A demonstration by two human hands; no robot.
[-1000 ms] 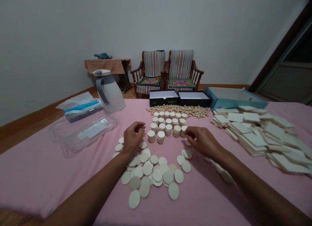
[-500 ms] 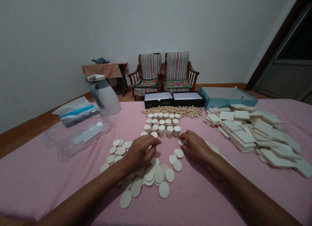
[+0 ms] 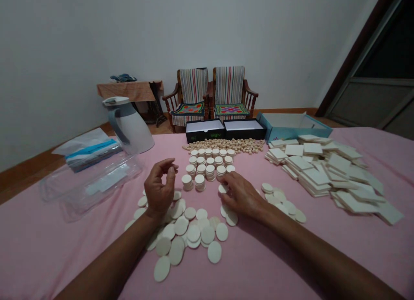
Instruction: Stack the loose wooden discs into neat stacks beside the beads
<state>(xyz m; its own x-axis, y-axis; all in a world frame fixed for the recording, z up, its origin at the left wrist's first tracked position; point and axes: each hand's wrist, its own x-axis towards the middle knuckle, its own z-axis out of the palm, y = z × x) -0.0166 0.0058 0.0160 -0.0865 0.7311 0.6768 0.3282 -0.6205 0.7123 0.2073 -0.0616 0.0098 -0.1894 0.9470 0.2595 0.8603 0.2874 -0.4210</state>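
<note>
Right hand [image 3: 243, 194] closed in around a flat disc [image 3: 222, 189], just before the stacks [image 3: 210, 172]; left hand [image 3: 159, 187] loosely parted.
Fingers partly hide the disc; its grip I cannot tell. The left forearm [image 3: 123, 252] overlaps loose discs [image 3: 193, 233] on creased pink cloth [image 3: 252, 259].

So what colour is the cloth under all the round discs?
The cloth is pink, best seen in the head view.

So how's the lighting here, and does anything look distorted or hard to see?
Head view: dim, with a soft shadow on the pink cloth beside the right forearm; head view, bottom: the nearest discs look stretched into ovals; head view, left: clear plastic packaging has faint edges.
</note>
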